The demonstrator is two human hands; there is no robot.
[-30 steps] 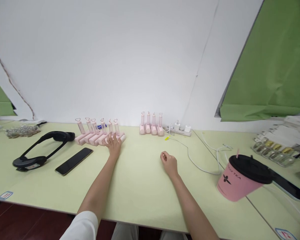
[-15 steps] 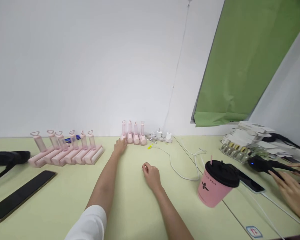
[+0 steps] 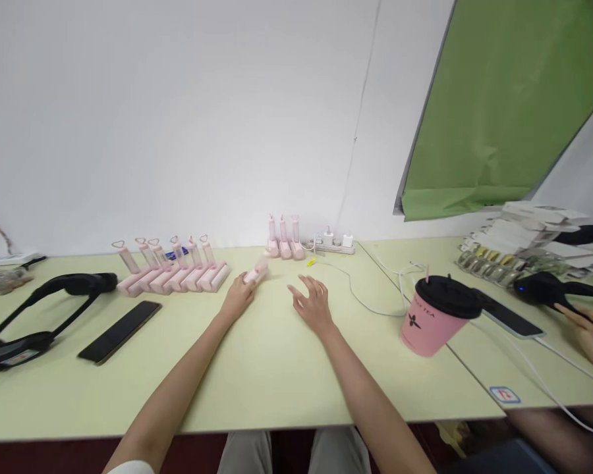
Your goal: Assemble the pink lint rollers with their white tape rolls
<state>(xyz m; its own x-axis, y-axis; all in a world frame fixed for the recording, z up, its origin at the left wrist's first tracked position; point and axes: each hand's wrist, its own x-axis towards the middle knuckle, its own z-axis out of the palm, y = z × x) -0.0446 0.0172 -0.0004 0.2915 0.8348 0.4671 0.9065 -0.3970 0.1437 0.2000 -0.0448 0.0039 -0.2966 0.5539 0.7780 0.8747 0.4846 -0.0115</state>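
My left hand point(image 3: 238, 296) is closed around one end of a pink cylindrical item point(image 3: 255, 272), lifted or tilted over the table and blurred at its far end. My right hand point(image 3: 312, 304) is just to the right, palm down, fingers spread and holding nothing. Against the wall behind them stand 3 similar pink items point(image 3: 285, 247), each with an upright clear tube on a pink base. At left, several more of the same kind form a row point(image 3: 178, 275), their clear tubes topped by heart-shaped loops.
A power strip point(image 3: 331, 246) with white plugs and a cable lies by the wall. A pink cup point(image 3: 432, 322) with a black lid stands at right, beside a phone point(image 3: 508, 315). Another phone point(image 3: 121, 331) and a black headset point(image 3: 54, 309) lie left. Another person's hand point(image 3: 590, 332) holds a black device.
My left hand has drawn one pink item away from the wall group, toward me. My right hand has opened its curled fingers. The view has shifted left and down.
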